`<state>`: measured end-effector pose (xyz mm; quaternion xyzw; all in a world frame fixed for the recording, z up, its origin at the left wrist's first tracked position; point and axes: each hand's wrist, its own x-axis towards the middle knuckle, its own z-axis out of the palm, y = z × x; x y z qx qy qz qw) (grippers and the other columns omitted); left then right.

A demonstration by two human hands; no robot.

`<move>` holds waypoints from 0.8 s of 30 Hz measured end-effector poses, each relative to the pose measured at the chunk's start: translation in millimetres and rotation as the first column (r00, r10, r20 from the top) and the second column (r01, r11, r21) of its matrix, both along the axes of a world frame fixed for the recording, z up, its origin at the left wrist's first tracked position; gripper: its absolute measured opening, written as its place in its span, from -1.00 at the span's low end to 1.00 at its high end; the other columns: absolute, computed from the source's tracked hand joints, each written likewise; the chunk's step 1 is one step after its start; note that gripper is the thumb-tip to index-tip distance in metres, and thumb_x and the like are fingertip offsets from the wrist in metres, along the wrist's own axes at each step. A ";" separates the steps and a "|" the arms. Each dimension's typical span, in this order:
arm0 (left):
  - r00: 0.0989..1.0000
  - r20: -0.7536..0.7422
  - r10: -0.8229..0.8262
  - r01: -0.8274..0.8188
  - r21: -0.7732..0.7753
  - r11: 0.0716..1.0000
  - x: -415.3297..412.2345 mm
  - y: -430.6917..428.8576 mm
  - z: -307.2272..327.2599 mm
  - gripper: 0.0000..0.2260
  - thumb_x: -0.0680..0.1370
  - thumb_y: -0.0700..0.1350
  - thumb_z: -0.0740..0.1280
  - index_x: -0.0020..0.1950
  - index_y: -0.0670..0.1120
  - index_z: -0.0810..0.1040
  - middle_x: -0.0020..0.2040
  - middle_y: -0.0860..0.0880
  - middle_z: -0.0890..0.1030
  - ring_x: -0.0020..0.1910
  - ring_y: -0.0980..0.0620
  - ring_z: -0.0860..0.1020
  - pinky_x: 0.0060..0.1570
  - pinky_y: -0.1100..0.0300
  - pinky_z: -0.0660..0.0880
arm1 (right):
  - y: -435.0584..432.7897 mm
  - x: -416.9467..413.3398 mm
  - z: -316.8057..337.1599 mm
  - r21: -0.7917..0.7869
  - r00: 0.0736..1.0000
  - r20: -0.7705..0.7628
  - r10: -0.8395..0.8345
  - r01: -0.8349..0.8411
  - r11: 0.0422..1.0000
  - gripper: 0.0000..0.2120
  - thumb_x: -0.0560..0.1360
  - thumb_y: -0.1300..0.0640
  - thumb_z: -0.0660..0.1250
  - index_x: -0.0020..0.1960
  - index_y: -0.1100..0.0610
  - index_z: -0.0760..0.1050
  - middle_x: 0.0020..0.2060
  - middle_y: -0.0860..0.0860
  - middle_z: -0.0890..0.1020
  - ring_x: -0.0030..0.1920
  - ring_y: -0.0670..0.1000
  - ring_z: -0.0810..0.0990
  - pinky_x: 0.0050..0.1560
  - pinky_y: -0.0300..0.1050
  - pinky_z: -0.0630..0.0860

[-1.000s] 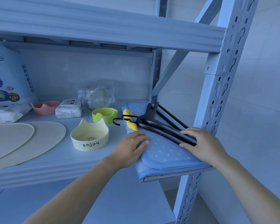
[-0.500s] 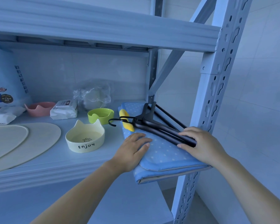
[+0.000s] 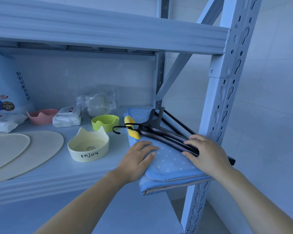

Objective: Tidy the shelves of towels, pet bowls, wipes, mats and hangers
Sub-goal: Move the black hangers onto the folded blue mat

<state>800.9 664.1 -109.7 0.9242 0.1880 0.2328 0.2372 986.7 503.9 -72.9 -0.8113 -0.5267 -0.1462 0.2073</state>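
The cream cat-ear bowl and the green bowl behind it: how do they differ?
The cream bowl bears "Enjoy" and a paw print; the green bowl shows no lettering outside. The cream bowl stands nearer the front edge of the shelf, the green bowl farther back. Both stand upright with ear-like rim points.

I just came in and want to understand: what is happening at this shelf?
A person is tidying the right end of the shelf. The left hand presses flat on a folded blue dotted cloth, whose near edge hangs over the shelf front. The right hand rests on a bundle of black hangers lying on that cloth. Pet bowls, wipes packs and beige mats sit to the left, untouched.
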 end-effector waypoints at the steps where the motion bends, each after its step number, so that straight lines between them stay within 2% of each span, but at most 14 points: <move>1: 1.000 -0.006 -0.001 0.001 0.003 1.000 -0.2 0.1 0.8 -0.53 0.52 0.18 -0.03 0.35 0.13 0.40 0.39 0.11 0.29 0.39 0.17 0.16 0.36 0.30 0.04 | 0.1 -0.2 0.5 0.006 1.000 -0.013 0.009 -0.009 1.000 -0.65 0.48 -0.14 0.29 0.23 -0.07 0.49 0.23 -0.21 0.44 0.09 -0.10 0.52 -0.09 -0.20 0.44; 6: 0.998 -0.064 -0.011 0.018 0.102 0.995 0.6 5.0 11.8 -0.44 0.48 0.31 -0.09 0.41 0.18 0.30 0.48 0.11 0.18 0.46 0.16 0.05 0.45 0.16 0.00 | 2.3 1.1 1.9 0.045 0.997 -0.075 0.024 -0.021 0.999 -0.63 0.45 -0.12 0.35 0.23 -0.07 0.48 0.21 -0.21 0.48 0.12 -0.09 0.52 -0.04 -0.20 0.44; 10: 0.990 -0.080 0.118 -0.101 0.197 0.975 7.9 8.6 20.7 -0.44 0.51 0.30 -0.12 0.49 0.20 0.14 0.54 0.13 -0.02 0.50 0.17 -0.17 0.49 0.03 -0.17 | 1.3 2.9 0.9 0.063 0.994 -0.102 0.032 -0.026 0.998 -0.63 0.44 -0.12 0.37 0.21 -0.05 0.50 0.19 -0.21 0.50 0.12 -0.11 0.52 -0.07 -0.25 0.38; 13: 0.960 -0.091 0.264 -0.213 0.374 0.903 10.1 12.4 24.3 -0.34 0.45 0.33 -0.24 0.52 0.14 0.07 0.55 0.09 -0.10 0.50 0.12 -0.25 0.45 0.01 -0.27 | 0.3 4.2 -0.9 0.082 0.992 -0.121 0.042 -0.032 0.996 -0.64 0.43 -0.10 0.38 0.19 -0.04 0.51 0.18 -0.20 0.51 0.11 -0.11 0.53 -0.07 -0.25 0.37; 16: 0.941 0.035 0.336 -0.310 0.482 0.819 6.4 18.8 31.6 -0.32 0.44 0.30 -0.24 0.50 0.10 0.16 0.55 0.03 -0.01 0.53 0.03 -0.16 0.45 -0.06 -0.20 | 0.0 4.6 -1.5 0.082 0.991 -0.125 0.042 -0.031 0.996 -0.64 0.43 -0.11 0.39 0.19 -0.05 0.51 0.18 -0.22 0.51 0.11 -0.11 0.53 -0.07 -0.25 0.37; 19: 0.905 0.117 0.409 -0.419 0.413 0.808 0.8 32.5 42.7 -0.39 0.50 0.27 -0.11 0.48 0.06 0.20 0.55 0.00 0.05 0.53 -0.05 -0.09 0.46 -0.09 -0.08 | -0.3 4.0 -1.2 0.084 0.990 -0.131 0.045 -0.035 0.996 -0.64 0.43 -0.10 0.40 0.19 -0.03 0.52 0.17 -0.21 0.51 0.10 -0.11 0.54 -0.07 -0.25 0.39; 22: 0.864 0.043 0.502 -0.497 0.236 0.835 -1.5 46.9 47.1 -0.46 0.59 0.17 0.05 0.52 -0.01 0.10 0.55 -0.08 0.00 0.52 -0.12 -0.11 0.48 -0.04 -0.07 | -0.9 3.4 -0.7 0.076 0.991 -0.124 0.044 -0.034 0.997 -0.63 0.43 -0.11 0.39 0.20 -0.04 0.51 0.18 -0.22 0.50 0.09 -0.12 0.53 -0.08 -0.26 0.39; 24: 0.855 -0.005 0.519 -0.513 0.145 0.846 -0.6 50.4 49.4 -0.43 0.59 0.16 0.06 0.52 -0.07 0.05 0.54 -0.15 0.00 0.52 -0.14 -0.11 0.48 -0.01 -0.09 | -0.9 3.2 0.1 0.067 0.991 -0.125 0.043 -0.034 0.997 -0.63 0.44 -0.11 0.38 0.21 -0.04 0.51 0.19 -0.23 0.49 0.11 -0.13 0.52 -0.08 -0.27 0.37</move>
